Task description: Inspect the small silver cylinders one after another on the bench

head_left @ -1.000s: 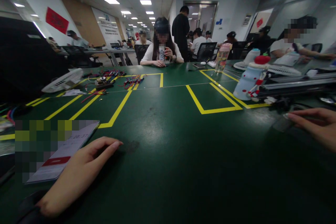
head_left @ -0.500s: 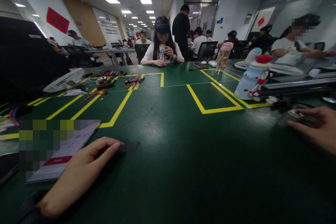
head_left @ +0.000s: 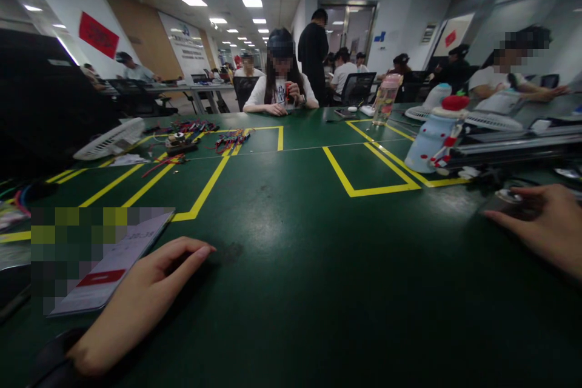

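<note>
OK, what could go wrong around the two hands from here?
1. The right hand has its fingers around a small grey cylinder; a loose grip might let it tip.
2. Dark cables lie just beyond the cylinder and could snag it if it shifts that way.
3. The left hand is right beside a tablet, so a sideways move might nudge it.

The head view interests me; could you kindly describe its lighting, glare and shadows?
In the head view, ceiling lights glow bright, soft glare marks the green table, a shadow borders the left hand, and pixel blocks hide part of the screen.
</note>
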A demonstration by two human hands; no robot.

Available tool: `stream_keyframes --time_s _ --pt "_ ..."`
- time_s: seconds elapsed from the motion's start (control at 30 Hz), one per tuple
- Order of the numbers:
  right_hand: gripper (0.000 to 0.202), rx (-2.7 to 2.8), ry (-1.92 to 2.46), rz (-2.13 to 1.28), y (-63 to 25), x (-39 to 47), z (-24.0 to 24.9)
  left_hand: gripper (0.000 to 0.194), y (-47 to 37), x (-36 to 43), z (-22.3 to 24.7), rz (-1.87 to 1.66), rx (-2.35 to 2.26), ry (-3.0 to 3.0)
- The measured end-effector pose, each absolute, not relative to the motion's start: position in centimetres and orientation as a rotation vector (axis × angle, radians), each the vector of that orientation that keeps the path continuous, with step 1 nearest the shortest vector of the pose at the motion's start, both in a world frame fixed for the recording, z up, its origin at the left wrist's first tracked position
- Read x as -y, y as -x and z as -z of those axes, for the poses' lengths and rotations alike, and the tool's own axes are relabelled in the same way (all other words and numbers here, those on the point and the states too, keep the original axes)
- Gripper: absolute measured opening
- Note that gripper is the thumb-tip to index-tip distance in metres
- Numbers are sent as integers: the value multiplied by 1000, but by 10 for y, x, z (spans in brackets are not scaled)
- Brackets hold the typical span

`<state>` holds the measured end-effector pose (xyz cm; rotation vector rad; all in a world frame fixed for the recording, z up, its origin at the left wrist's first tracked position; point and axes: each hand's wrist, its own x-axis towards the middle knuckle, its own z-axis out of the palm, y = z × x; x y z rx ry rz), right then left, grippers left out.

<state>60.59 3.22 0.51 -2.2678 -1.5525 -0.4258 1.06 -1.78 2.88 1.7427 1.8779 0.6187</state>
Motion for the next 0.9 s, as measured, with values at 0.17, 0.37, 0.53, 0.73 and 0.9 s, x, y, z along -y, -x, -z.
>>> stream_keyframes --time_s 0.17,0.37,0.53,0.73,0.9 --pt "49 1703 1842 65 -517 -23 -29 34 -13 13 -26 -575 -1823 -1791" --pt "64 1315 1079 -1714 -364 -25 -37 44 -55 10 -21 -740 -1580 -2134" --pt "33 943 702 -2244 -314 -24 -26 44 -114 14 -38 -948 -1155 -2283" --pt "41 775 805 -2402 -327 -19 -17 25 -131 13 -45 -1030 -1190 -2227" --pt "44 914 935 -2084 -332 -14 -33 22 -126 9 -43 -1061 -1486 -2055"
